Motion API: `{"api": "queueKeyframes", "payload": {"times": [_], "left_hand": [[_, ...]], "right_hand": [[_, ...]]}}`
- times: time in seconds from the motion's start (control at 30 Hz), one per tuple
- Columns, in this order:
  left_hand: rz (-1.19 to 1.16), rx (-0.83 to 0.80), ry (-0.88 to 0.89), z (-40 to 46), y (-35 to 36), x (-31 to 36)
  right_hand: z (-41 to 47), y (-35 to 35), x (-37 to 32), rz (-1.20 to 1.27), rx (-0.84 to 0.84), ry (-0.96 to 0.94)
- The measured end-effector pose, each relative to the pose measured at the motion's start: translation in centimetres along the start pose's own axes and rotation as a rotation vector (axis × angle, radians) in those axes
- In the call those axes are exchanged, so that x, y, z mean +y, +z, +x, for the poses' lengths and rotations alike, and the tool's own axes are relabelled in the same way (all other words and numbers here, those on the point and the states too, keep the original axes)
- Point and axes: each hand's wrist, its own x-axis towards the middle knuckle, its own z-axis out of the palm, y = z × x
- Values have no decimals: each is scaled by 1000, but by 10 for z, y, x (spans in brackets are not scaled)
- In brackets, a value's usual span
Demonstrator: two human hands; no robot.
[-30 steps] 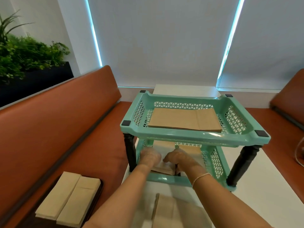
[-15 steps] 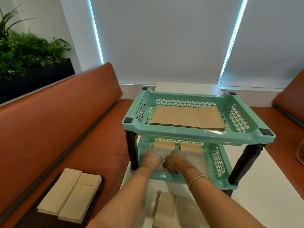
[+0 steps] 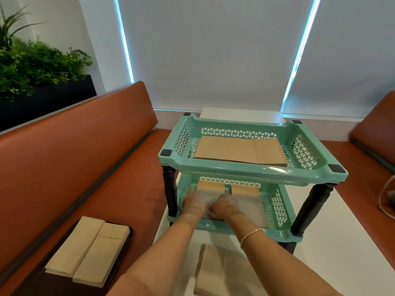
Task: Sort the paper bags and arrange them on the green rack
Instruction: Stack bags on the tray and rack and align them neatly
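Note:
The green two-tier rack (image 3: 252,170) stands on a white table (image 3: 333,242). A large flat brown paper bag (image 3: 239,149) lies in its top tier. In the lower tier two smaller brown bags lie side by side, the left bag (image 3: 210,186) and the right bag (image 3: 245,190). My left hand (image 3: 194,202) and my right hand (image 3: 224,205), both in thin clear gloves, reach into the lower tier. Their fingers curl on the near end of the left bag and hide it. Another brown bag (image 3: 215,272) lies on the table under my forearms.
A dark tray (image 3: 126,248) on the orange bench (image 3: 74,157) to my left holds two stacks of paler bags (image 3: 89,248). A planter with greenery (image 3: 32,63) stands behind the bench back. A white cable (image 3: 384,197) lies on the right seat.
Both hands have pushed the small bag from the lower tier's front edge deeper in, beside the right bag. My view has dropped slightly.

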Motion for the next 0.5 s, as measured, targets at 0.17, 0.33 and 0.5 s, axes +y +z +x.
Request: {"api": "queueKeyframes", "payload": {"times": [0.17,0.33,0.5], "left_hand": [[39,86,37,-17,-10,10],[106,62,84,-41,-20,15],[109,-176,84,-80,-2,-1]], "right_hand": [[-11,-23,6,142,86,46],[-38,-32,27,280,-12,128],[-67,-16,55,252,-109,168]]}}
